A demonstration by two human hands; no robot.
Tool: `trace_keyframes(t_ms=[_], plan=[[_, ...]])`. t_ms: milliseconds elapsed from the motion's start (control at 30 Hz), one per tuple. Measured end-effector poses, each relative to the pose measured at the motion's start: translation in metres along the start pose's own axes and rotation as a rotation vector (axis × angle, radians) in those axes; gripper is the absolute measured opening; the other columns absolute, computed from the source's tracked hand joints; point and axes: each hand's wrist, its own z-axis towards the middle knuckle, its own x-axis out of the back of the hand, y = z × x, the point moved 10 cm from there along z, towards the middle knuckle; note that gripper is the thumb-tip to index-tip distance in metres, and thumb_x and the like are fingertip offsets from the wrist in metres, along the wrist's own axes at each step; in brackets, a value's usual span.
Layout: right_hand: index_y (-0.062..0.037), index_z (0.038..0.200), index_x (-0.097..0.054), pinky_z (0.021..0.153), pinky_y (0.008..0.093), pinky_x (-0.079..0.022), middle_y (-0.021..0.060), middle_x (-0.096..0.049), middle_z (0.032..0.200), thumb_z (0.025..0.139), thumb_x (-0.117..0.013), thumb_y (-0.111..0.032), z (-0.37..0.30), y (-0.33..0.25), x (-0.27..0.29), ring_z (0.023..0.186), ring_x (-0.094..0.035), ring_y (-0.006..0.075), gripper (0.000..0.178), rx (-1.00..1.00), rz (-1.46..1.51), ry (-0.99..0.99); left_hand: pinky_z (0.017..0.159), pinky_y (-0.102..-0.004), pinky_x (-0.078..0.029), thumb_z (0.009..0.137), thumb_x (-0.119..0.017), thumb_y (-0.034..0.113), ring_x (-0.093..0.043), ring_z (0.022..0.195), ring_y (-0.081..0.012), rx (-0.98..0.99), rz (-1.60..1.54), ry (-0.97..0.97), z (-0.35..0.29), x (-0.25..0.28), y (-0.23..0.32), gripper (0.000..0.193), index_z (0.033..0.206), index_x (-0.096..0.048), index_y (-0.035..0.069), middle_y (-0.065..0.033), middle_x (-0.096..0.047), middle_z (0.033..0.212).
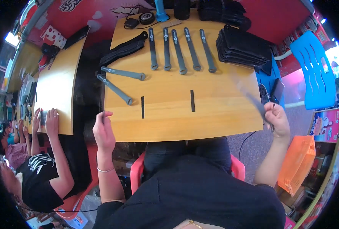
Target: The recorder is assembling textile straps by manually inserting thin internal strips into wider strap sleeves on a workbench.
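My right hand (277, 119) is closed on one end of a grey strap (258, 104), whose far end is smeared by motion over the table's right side. My left hand (104, 131) is raised at the table's left edge with its fingers bent in toward the thumb. Whatever it pinches, if anything, is too small to tell. Several grey straps with rounded ends lie in a row (177, 51) across the back of the table (165, 126). Two more grey straps (116, 89) slant at the left. Two short black strips (142, 107) lie on the wood before me.
Black folded pieces (124, 49) lie at the back left, and a stack of black pouches (242, 47) is at the back right. A roll of tape (147, 17) sits at the far edge. An orange bag (297, 164) and blue chair (313, 70) stand right. Another person (39, 171) works at the left table.
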Motion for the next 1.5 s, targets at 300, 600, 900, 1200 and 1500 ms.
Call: trace_keyframes(t_ms=[300, 600, 900, 1200, 1500], plan=[[-0.0024, 0.098, -0.055, 0.057, 0.0206, -0.04, -0.005, -0.053, 0.073, 0.091, -0.058, -0.011, 0.007, 0.073, 0.034, 0.064, -0.052, 0.0053, 0.011, 0.021, -0.33, 0.397, 0.067, -0.0293, -0.039, 0.091, -0.046, 0.034, -0.043, 0.072, -0.0145, 0.523, -1.526, -0.314, -0.031, -0.132, 0.064, 0.05, 0.124, -0.045, -0.003, -0.0007, -0.04, 0.076], [-0.0022, 0.101, -0.057, 0.07, 0.0338, -0.047, 0.0099, -0.059, 0.085, 0.08, -0.07, -0.013, -0.008, 0.033, 0.015, 0.079, -0.059, 0.0252, 0.027, 0.263, -1.017, 0.706, 0.08, -0.0287, -0.039, 0.096, -0.043, 0.026, -0.042, 0.076, -0.0122, 0.775, -1.889, -0.425, -0.04, -0.175, 0.101, 0.055, 0.139, -0.027, -0.004, -0.0004, -0.038, 0.082], [-0.0108, 0.1, -0.063, 0.057, 0.0283, -0.048, 0.0036, -0.057, 0.078, 0.073, -0.076, -0.016, -0.003, -0.052, -0.185, 0.066, -0.061, 0.0174, 0.03, 0.674, -0.552, 0.03, 0.09, -0.0322, -0.042, 0.1, -0.038, 0.025, -0.047, 0.082, -0.0142, 0.819, -1.974, -0.248, -0.044, -0.177, 0.089, 0.049, 0.138, -0.028, -0.004, -0.0018, -0.043, 0.084], [-0.0113, 0.088, -0.067, 0.056, 0.0301, -0.049, 0.0033, -0.057, 0.079, 0.071, -0.076, -0.014, 0.014, -0.041, -0.225, 0.066, -0.061, 0.0188, 0.019, 0.761, -0.435, -0.082, 0.095, -0.0352, -0.04, 0.098, -0.031, 0.029, -0.048, 0.096, -0.0207, 0.813, -1.996, -0.278, -0.047, -0.167, 0.095, 0.05, 0.138, -0.028, -0.001, -0.0039, -0.048, 0.092], [-0.0071, 0.086, -0.065, 0.055, 0.0287, -0.046, 0.0047, -0.056, 0.078, 0.073, -0.074, -0.009, 0.02, -0.038, -0.226, 0.065, -0.059, 0.0166, 0.015, 0.745, -0.34, -0.134, 0.099, -0.0359, -0.038, 0.098, -0.034, 0.026, -0.048, 0.108, -0.024, 0.747, -1.859, -0.272, -0.048, -0.159, 0.094, 0.051, 0.14, -0.027, -0.001, -0.0051, -0.05, 0.097]])
